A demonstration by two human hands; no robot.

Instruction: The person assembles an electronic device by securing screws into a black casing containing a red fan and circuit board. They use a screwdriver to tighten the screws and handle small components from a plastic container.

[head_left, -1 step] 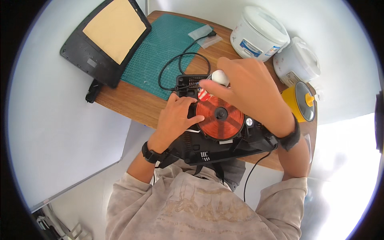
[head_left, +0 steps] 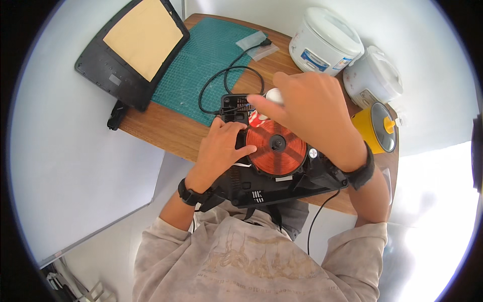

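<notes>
The open black base of an induction cooker (head_left: 271, 194) lies at the desk's near edge, with a round copper coil (head_left: 289, 158) in it. My left hand (head_left: 219, 146) rests at the coil's left side, thumb on the windings, other fingers spread toward the casing; it grips nothing. Above the coil's far edge, my right hand (head_left: 314, 110) is closed, its thumb stretched left across a white rounded thing (head_left: 274, 95). Below that thumb shows a red-and-white piece (head_left: 257, 120). My hand hides most of both, so their kind is unclear.
A green cutting mat (head_left: 201, 55) carries a black power cord (head_left: 202, 95) and a clear plastic bag (head_left: 251, 40). The black cover panel (head_left: 108, 75) leans at the left. Two white rice cookers (head_left: 327, 38) and a yellow container (head_left: 367, 131) stand at the right.
My right hand has shifted slightly left, and its thumb and fingers cover more of the white rounded thing. The left hand has stayed in place.
</notes>
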